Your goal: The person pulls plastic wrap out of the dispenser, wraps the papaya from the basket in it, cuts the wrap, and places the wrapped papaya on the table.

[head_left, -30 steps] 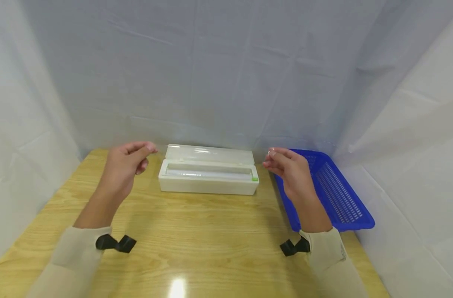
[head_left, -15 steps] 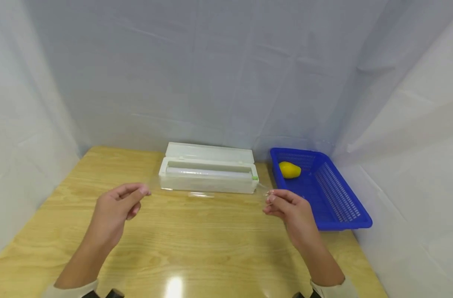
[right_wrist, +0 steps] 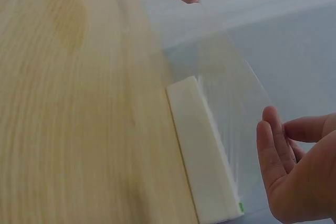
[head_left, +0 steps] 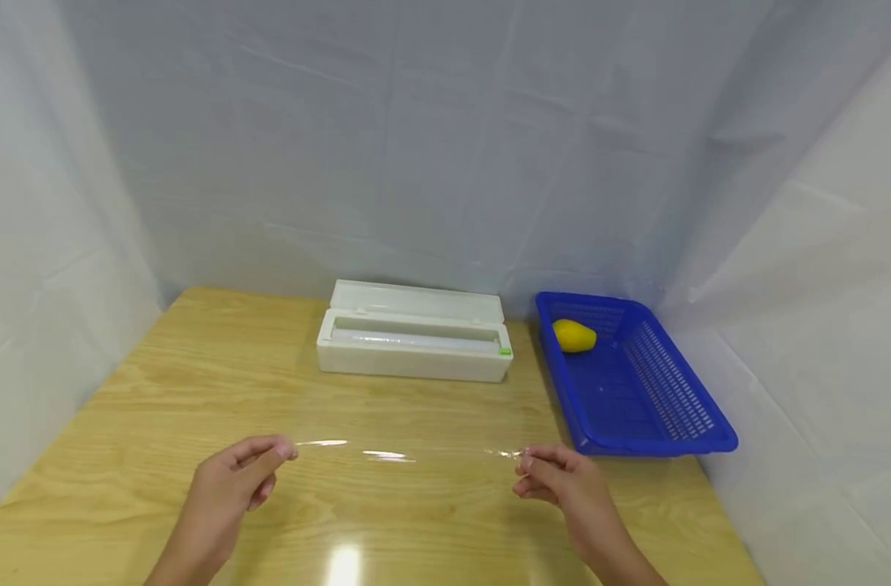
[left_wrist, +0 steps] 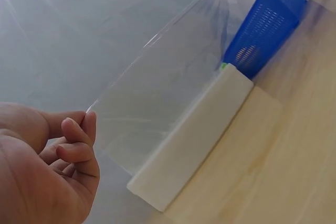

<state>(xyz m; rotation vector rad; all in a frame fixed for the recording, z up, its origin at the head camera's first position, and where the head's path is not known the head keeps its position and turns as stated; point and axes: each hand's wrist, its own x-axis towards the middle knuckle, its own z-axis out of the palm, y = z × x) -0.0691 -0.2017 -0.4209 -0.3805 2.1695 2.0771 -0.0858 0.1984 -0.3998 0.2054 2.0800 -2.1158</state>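
A clear sheet of cling film stretches between my two hands, its near edge catching the light. My left hand pinches one corner between thumb and forefinger. At the other corner, my right hand pinches the film the same way. In the left wrist view the film runs from the fingertips back to the white dispenser box. That cling film box stands at the back of the table with its lid raised. A white roll lies inside, and a green piece shows at its right end.
A blue plastic basket stands right of the box, with a yellow fruit-like object in its far left corner. Beneath everything is a wood-grain table. Pale sheeting hangs behind and along both sides.
Both hands have moved back toward the body, away from the box, drawing out a longer stretch of film. The yellow object in the basket, hidden behind the right hand at first, now shows.
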